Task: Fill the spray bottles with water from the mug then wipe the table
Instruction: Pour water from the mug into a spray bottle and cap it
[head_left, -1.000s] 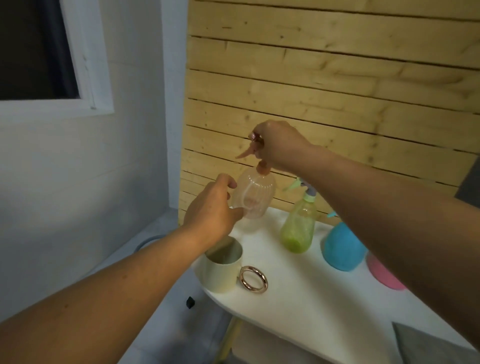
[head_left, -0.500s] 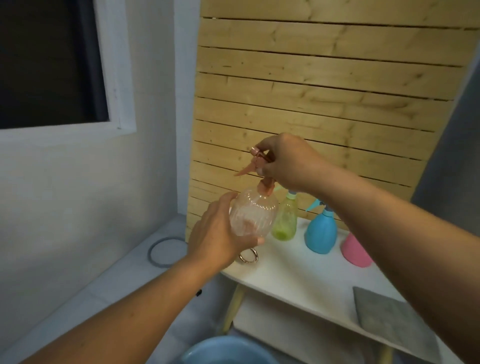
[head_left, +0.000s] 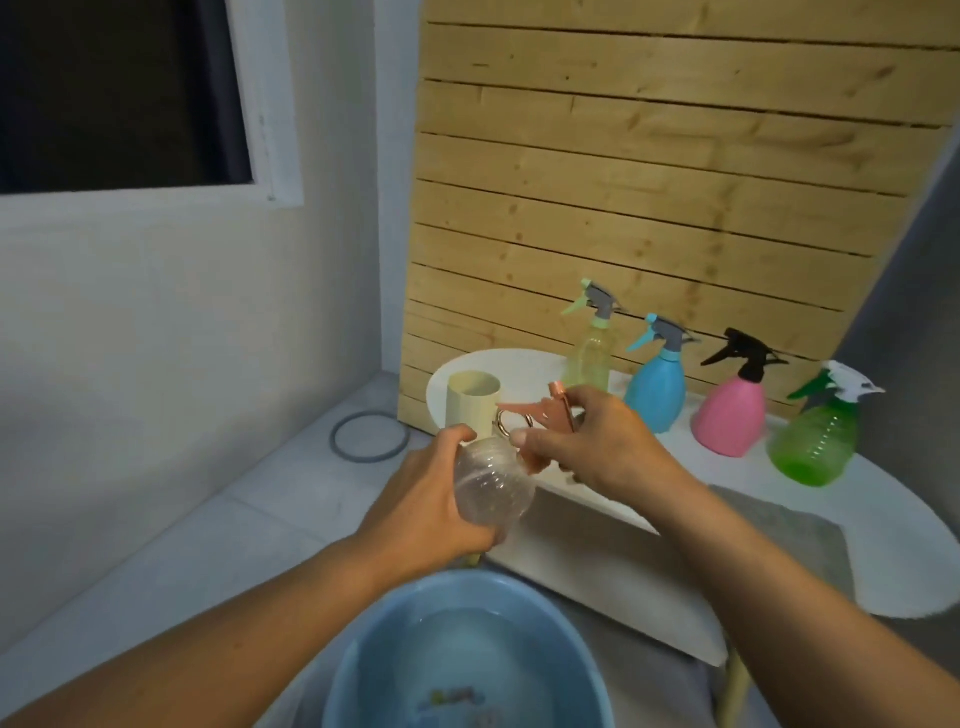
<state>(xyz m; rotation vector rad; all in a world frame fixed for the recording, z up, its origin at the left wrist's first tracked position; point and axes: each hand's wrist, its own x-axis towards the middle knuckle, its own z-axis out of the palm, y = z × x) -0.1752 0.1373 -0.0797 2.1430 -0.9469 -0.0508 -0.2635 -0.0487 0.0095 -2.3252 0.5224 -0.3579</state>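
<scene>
Bottle (head_left: 493, 491) in left hand (head_left: 426, 499)

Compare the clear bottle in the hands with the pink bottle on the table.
The clear bottle is see-through and held tilted off the table; the pink bottle is opaque and stands upright on it. The clear bottle has a peach sprayer, the pink bottle a black one. Both are round-bodied spray bottles.

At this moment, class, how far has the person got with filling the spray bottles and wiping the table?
Done: nothing clearly; the clear bottle looks empty. In hand: the left hand grips that bottle and the right hand holds its orange spray head. Left: filling from the mug, the four bottles standing on the table, then wiping with the grey cloth.
</scene>
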